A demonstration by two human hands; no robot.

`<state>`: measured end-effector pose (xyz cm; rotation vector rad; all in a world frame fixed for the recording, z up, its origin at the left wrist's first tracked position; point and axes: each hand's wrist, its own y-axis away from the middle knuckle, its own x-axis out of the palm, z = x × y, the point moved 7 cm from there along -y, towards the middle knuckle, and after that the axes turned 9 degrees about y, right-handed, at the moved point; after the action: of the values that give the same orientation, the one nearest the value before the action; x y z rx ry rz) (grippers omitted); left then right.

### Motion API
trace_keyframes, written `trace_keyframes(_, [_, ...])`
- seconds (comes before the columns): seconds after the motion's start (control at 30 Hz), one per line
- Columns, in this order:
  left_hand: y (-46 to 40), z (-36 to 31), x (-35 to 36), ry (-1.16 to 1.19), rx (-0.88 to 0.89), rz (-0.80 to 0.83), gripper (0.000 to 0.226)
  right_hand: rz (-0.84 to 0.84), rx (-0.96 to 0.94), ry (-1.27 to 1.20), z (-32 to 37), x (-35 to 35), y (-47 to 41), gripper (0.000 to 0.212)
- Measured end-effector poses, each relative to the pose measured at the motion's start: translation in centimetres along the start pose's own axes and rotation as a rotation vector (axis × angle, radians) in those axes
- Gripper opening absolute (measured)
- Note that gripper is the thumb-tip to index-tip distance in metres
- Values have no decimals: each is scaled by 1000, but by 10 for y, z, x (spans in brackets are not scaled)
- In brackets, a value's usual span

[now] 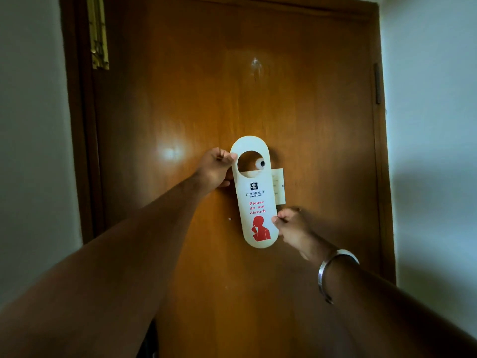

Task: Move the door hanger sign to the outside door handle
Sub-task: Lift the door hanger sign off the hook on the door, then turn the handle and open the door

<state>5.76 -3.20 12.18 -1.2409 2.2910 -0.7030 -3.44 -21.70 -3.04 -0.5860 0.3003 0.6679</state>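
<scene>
A white door hanger sign [254,195] with red "Please do not disturb" lettering and a red figure is held upright against a brown wooden door [309,125]. My left hand [215,167] pinches its upper left edge beside the round hole. My right hand [293,228] pinches its lower right edge. Through the hole shows a small pale round knob or peephole [259,164] on the door. No door handle is visible.
A small pale card [280,186] is fixed to the door just behind the sign's right side. A brass fitting [98,34] hangs at the door frame's upper left. White walls [433,125] flank the door on both sides.
</scene>
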Motion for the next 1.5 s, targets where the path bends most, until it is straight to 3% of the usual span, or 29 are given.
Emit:
trace_keyframes(0.17, [52,58,-22,27,-135,-30,36,118,7,-141,-1,44,39,9])
trace_keyframes(0.37, [150,132,-70,109,-253,-57,25,294,36,-174,-18,124,95,8])
trace_keyframes(0.57, [215,139,-137,166,-156,-103,6,485,-72,-59,-13,191,161,10])
trace_keyframes(0.67, [237,131,-169,211,-114,-178,7,527,-74,140,-20,223,195,6])
trace_keyframes(0.73, [247,126,-185,222,-105,-215,13,547,-96,278,-21,242,217,12])
trace_keyframes(0.83, [258,125,-193,228,-73,-253,9,625,-163,482,-22,272,253,39])
trace_keyframes(1.07, [274,128,-187,281,-46,-191,8,682,-193,789,-51,330,283,88])
trace_keyframes(1.17, [273,127,-194,163,-33,-224,9,672,-237,916,-65,347,280,94])
trace_keyframes(1.27, [274,132,-202,89,-34,-279,10,632,-219,860,-82,359,285,97])
trace_keyframes(1.5, [290,137,-206,-49,-65,-330,18,721,-191,818,-104,366,300,104])
